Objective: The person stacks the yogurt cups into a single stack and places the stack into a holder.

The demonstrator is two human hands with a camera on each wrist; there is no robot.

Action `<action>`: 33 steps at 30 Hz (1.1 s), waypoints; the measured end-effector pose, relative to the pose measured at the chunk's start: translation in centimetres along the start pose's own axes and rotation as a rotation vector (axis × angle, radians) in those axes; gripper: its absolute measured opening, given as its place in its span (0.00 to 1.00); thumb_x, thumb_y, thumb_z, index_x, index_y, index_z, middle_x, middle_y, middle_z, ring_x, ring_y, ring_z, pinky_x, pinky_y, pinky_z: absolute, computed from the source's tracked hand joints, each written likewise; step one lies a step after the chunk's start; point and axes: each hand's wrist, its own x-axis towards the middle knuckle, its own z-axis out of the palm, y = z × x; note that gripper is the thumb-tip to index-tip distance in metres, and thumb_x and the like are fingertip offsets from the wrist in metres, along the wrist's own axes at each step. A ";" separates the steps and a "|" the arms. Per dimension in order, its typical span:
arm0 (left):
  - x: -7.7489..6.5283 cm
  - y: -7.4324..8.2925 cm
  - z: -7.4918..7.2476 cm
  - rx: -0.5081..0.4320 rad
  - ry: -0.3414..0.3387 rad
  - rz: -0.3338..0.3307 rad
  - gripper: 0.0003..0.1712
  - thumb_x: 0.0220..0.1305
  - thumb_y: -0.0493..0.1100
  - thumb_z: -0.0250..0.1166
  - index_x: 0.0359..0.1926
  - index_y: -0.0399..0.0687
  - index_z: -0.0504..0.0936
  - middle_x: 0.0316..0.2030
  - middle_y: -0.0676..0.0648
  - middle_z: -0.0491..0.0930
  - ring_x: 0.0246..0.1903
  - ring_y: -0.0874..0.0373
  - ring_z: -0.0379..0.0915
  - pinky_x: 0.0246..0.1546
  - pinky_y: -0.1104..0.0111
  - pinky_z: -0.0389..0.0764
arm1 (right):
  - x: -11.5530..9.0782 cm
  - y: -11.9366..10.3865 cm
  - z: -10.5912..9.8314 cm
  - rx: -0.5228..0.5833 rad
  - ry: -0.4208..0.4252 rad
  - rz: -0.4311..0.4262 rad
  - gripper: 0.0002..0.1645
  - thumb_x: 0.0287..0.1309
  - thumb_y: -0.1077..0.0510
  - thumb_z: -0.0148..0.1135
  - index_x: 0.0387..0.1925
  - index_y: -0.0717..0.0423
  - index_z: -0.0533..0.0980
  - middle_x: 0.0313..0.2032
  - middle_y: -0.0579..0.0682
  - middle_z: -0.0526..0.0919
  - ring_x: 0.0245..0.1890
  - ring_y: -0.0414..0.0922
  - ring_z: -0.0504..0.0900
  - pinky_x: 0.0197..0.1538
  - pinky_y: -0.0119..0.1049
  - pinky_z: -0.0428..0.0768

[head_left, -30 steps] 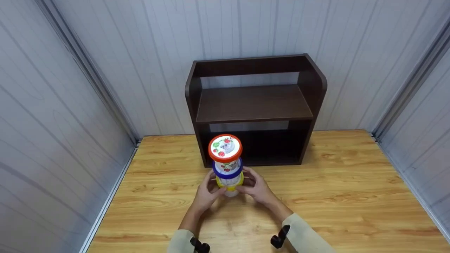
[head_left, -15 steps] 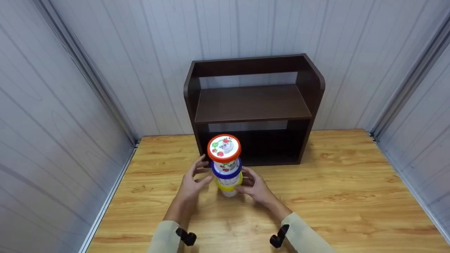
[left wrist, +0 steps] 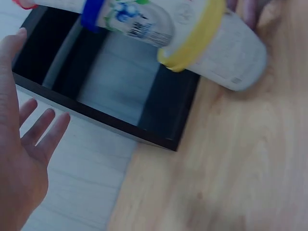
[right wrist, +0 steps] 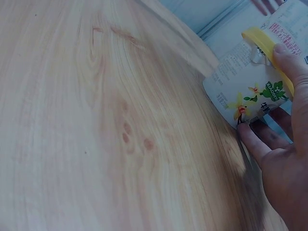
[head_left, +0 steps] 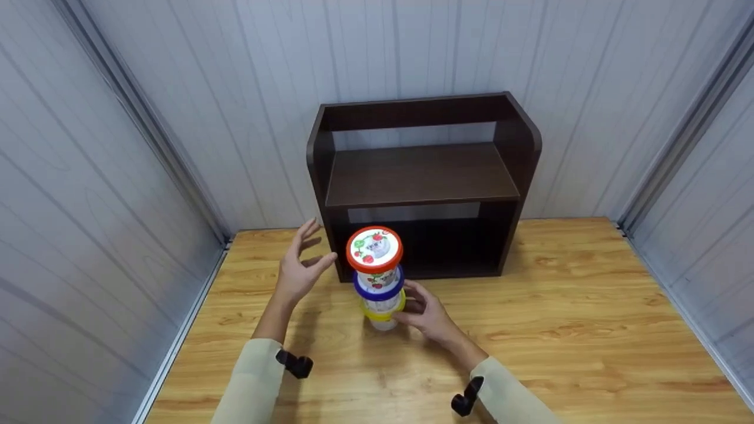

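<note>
Three white tubs stand stacked on the table, just in front of the dark brown shelf. On top is the red-lidded tub (head_left: 374, 249), printed with strawberries. Beneath it comes the blue-lidded tub (head_left: 370, 294), and at the bottom the yellow-lidded tub (head_left: 384, 324). My right hand (head_left: 433, 321) holds the bottom tub from the right, thumb on the yellow lid (right wrist: 262, 41) and fingers against its printed side in the right wrist view. Left of the stack, my left hand (head_left: 297, 274) is raised with spread fingers, apart from the tubs and holding nothing.
The two-tier dark brown shelf (head_left: 424, 174) stands at the back of the wooden table (head_left: 589, 330), close behind the stack. Pale panelled walls (head_left: 247, 118) enclose the table at the back and both sides.
My left hand has let go of the bottom tub and moved left and up, away from the stack. The right hand and the tubs have stayed in place.
</note>
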 end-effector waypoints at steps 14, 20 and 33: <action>4.1 4.5 -1.0 0.050 0.083 0.159 0.51 0.72 0.36 0.77 0.88 0.48 0.63 0.87 0.39 0.66 0.81 0.32 0.70 0.73 0.32 0.82 | 0.1 -0.1 -0.2 -0.004 0.006 0.010 0.46 0.69 0.68 0.76 0.82 0.70 0.64 0.74 0.77 0.76 0.73 0.71 0.81 0.77 0.49 0.83; 5.7 6.3 -1.0 0.079 0.109 0.207 0.51 0.72 0.38 0.77 0.89 0.47 0.62 0.87 0.39 0.66 0.80 0.33 0.72 0.73 0.32 0.82 | 0.1 0.0 -0.2 -0.005 0.009 -0.001 0.45 0.69 0.67 0.76 0.81 0.71 0.65 0.73 0.78 0.76 0.72 0.71 0.81 0.76 0.49 0.83; 8.5 9.0 -0.8 0.098 0.086 0.262 0.52 0.71 0.35 0.79 0.88 0.48 0.63 0.86 0.38 0.67 0.78 0.34 0.75 0.70 0.35 0.85 | 0.1 -0.1 -0.2 -0.033 0.012 0.028 0.46 0.70 0.65 0.76 0.82 0.68 0.65 0.74 0.76 0.76 0.73 0.71 0.81 0.76 0.51 0.85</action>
